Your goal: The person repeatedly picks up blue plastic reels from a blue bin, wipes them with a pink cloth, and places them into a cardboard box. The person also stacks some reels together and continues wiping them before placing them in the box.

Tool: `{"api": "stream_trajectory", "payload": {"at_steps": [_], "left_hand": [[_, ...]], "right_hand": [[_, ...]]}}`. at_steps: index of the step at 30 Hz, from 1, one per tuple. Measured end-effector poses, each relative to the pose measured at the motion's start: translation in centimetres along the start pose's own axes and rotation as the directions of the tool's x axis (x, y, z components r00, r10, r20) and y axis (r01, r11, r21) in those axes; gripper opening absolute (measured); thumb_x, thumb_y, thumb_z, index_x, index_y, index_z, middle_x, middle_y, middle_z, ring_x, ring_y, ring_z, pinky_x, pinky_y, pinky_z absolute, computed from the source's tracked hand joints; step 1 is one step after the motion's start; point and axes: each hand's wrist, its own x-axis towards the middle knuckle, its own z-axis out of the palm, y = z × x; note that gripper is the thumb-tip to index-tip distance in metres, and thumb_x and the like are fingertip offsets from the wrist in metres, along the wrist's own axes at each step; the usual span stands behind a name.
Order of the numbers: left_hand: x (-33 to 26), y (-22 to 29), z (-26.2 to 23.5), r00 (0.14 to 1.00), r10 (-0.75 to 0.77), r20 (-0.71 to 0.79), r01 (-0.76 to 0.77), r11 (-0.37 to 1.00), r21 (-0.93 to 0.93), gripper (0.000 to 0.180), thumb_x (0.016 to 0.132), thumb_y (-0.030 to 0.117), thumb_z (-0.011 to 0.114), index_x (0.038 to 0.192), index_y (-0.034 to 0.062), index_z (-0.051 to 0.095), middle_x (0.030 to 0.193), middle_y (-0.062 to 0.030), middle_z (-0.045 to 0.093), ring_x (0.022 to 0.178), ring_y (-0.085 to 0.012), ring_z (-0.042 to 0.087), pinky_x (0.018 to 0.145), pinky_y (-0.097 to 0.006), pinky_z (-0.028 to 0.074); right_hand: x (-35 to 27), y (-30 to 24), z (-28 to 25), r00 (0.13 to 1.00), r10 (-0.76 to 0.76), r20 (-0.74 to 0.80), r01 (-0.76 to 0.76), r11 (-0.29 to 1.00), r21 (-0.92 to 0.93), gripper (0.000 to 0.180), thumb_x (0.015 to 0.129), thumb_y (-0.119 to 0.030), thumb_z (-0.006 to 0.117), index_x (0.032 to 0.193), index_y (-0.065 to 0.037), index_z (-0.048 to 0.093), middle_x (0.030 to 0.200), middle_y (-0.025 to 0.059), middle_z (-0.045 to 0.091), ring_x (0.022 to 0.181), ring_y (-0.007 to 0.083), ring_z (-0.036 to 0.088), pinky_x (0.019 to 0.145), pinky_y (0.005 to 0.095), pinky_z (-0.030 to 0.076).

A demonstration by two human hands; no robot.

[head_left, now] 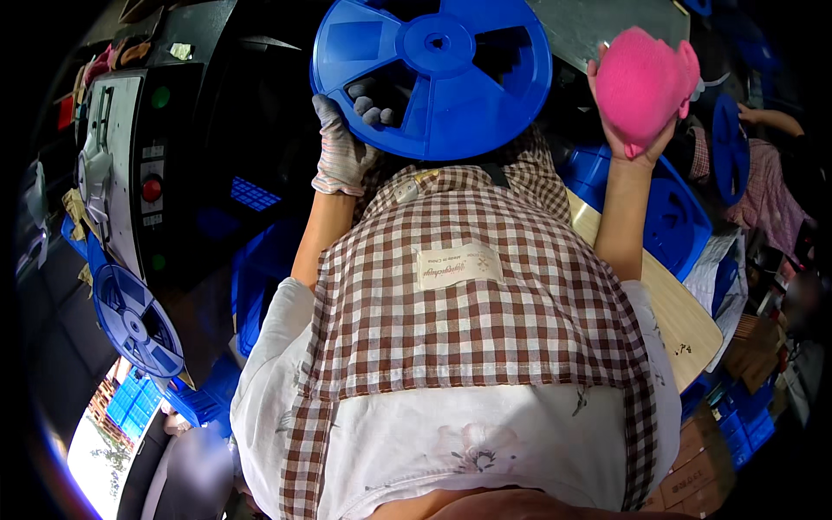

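A large round blue plastic reel flange (459,104), with wedge-shaped openings and a hub in the middle, is held up at the top centre. My left hand (340,152), in a striped glove with grey fingertips, grips its lower left rim, and the fingers come through one of the openings. Off to the right, my bare right hand (620,143) is wrapped around a bunched bright pink cloth (646,91). The cloth hides most of that palm, and it is apart from the flange.
On the left stands a machine panel (130,173) with a red button; below it is another blue reel (143,325). A blue bin (680,212) and a pale wooden board (680,321) are at my right. Farther right, another person's hand touches a blue disc (731,152). Cardboard boxes (698,477) lie lower right.
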Motion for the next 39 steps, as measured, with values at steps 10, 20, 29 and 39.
{"api": "stream_trajectory", "payload": {"at_steps": [10, 20, 29, 39], "left_hand": [[-2.4, -0.5, 3.3, 1.000, -0.008, -0.012, 0.008, 1.000, 0.009, 0.067, 0.079, 0.073, 0.041, 0.095, 0.0086, 0.053, 0.068, -0.0003, 0.052, 0.059, -0.0155, 0.052, 0.071, -0.036, 0.053], [-3.9, -1.4, 4.6, 0.996, -0.085, 0.038, 0.088, 0.990, -0.113, 0.065, 0.083, 0.072, 0.040, 0.092, 0.0092, 0.054, 0.072, -0.0026, 0.054, 0.063, -0.0184, 0.051, 0.068, -0.036, 0.049], [-3.8, -2.3, 1.8, 0.999, 0.043, 0.029, -0.047, 0.985, 0.166, 0.058, 0.081, 0.065, 0.053, 0.097, 0.0089, 0.052, 0.061, 0.0042, 0.038, 0.055, -0.0107, 0.039, 0.064, -0.030, 0.045], [-2.9, -3.0, -0.2, 0.996, 0.061, -0.062, -0.050, 0.986, 0.159, 0.061, 0.083, 0.064, 0.051, 0.102, 0.0058, 0.051, 0.064, 0.0007, 0.044, 0.056, -0.0132, 0.045, 0.069, -0.034, 0.050]], "right_hand": [[5.5, 3.2, 2.6, 0.997, -0.018, 0.079, 0.044, 0.936, -0.349, 0.040, 0.086, -0.018, 0.064, 0.121, -0.001, 0.054, 0.116, 0.0131, 0.060, 0.108, 0.0247, 0.056, 0.091, 0.0384, 0.046], [7.2, 15.5, 8.8, 0.664, -0.134, 0.735, 0.747, 0.135, -0.651, 0.029, 0.077, -0.027, 0.073, 0.097, -0.008, 0.064, 0.087, 0.0077, 0.066, 0.079, 0.0232, 0.063, 0.069, 0.0373, 0.051], [11.8, 22.6, 4.0, 0.751, 0.269, 0.603, 0.661, -0.334, -0.673, 0.041, 0.073, -0.036, 0.071, 0.108, -0.017, 0.063, 0.093, 0.0118, 0.066, 0.090, 0.0313, 0.064, 0.079, 0.0418, 0.052], [2.9, 15.7, 2.5, 0.623, 0.253, 0.740, 0.782, -0.180, -0.597, 0.039, 0.073, -0.042, 0.073, 0.103, -0.018, 0.065, 0.095, 0.0101, 0.066, 0.099, 0.0297, 0.062, 0.085, 0.0454, 0.048]]}}
